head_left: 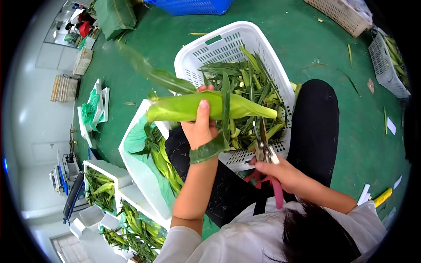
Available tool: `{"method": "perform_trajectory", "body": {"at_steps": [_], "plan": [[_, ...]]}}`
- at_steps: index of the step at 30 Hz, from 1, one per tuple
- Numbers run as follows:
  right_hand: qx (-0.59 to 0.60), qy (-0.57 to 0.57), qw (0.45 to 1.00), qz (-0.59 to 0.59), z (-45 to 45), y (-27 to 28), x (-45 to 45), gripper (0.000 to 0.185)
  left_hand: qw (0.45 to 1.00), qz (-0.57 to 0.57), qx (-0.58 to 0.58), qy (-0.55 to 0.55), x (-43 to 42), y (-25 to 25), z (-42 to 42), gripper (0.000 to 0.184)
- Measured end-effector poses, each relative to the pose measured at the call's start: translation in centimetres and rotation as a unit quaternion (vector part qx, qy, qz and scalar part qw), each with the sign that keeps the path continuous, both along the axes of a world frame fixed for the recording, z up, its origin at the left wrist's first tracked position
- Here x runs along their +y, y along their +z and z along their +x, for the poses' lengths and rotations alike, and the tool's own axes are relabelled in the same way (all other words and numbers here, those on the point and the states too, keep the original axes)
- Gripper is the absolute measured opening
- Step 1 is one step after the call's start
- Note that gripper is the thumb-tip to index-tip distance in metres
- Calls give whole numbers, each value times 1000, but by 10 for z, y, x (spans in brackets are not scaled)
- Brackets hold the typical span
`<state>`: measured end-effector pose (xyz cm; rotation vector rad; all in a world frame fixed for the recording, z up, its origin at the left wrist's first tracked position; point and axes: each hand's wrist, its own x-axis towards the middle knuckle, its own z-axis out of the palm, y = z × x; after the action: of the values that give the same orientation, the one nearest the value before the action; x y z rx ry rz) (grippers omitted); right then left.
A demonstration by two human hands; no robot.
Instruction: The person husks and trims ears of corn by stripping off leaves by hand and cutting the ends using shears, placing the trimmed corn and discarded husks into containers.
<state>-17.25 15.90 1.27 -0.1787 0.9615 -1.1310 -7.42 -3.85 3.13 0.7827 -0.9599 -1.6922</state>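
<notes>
My left hand (202, 119) is wrapped round a green ear of corn (182, 106) still in its husk, held level above a white plastic basket (186, 57). The ear's pale stem end points right, and loose leaves hang off it, one falling across my wrist. In my right hand (276, 168) is a pair of pruning shears (265, 151) with red handles. The blades stand apart, just below the stem end; I cannot tell whether they touch it. Cut husk leaves and stem pieces (258, 85) lie in the basket under both hands.
At the left, a white foam box (131, 136) lined with green plastic holds more corn (162, 164). Further foam boxes of corn (103, 193) stand behind it. A blue crate (188, 5) and a beige basket (342, 17) are at the top. Leaf scraps litter the green floor.
</notes>
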Motion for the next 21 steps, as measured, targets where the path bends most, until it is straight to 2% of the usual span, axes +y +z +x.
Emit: {"method": "perform_trajectory", "body": {"at_steps": [3, 4, 5, 7, 8, 9, 11, 12, 13, 14, 15, 17, 19, 21], "plan": [[71, -112, 991, 9, -2, -14, -33, 60, 996, 30, 15, 86, 24, -15, -4, 40], [117, -141, 983, -10, -2, -25, -45, 57, 997, 20, -23, 73, 28, -26, -1, 50], [164, -167, 972, -29, -2, -37, -55, 55, 993, 27, 8, 112, 34, -30, -6, 50], [303, -149, 939, -66, -5, -52, -67, 49, 979, 58, 31, 191, 34, -32, -13, 51], [369, -136, 916, -81, -6, -56, -68, 46, 976, 91, 36, 192, 30, -33, -11, 50], [433, -136, 886, -94, -8, -56, -66, 35, 972, 122, 41, 196, 24, -32, -7, 49], [294, -108, 947, -77, -12, -47, -52, 27, 957, 253, -2, 140, -3, -41, 10, 56], [119, -99, 987, -54, -13, -35, -42, 20, 953, 293, -1, 76, -13, -43, 18, 58], [47, -41, 996, -67, -18, -23, -32, 16, 944, 329, 1, 13, -21, -40, 23, 60], [8, -4, 999, -43, -22, -16, -23, 18, 948, 316, -16, -26, -33, -63, 37, 61], [26, -22, 999, -22, -21, -9, -17, 22, 959, 282, -23, -17, -37, -73, 43, 61], [156, -31, 987, 28, -28, -4, -9, 25, 971, 237, -29, -19, -29, -52, 47, 59], [193, -79, 978, 22, -35, 0, -7, 29, 976, 215, -8, -20, -27, -57, 56, 56], [350, -89, 931, -49, -36, -1, -10, 42, 979, 202, -3, -26, -21, -51, 60, 56]]}}
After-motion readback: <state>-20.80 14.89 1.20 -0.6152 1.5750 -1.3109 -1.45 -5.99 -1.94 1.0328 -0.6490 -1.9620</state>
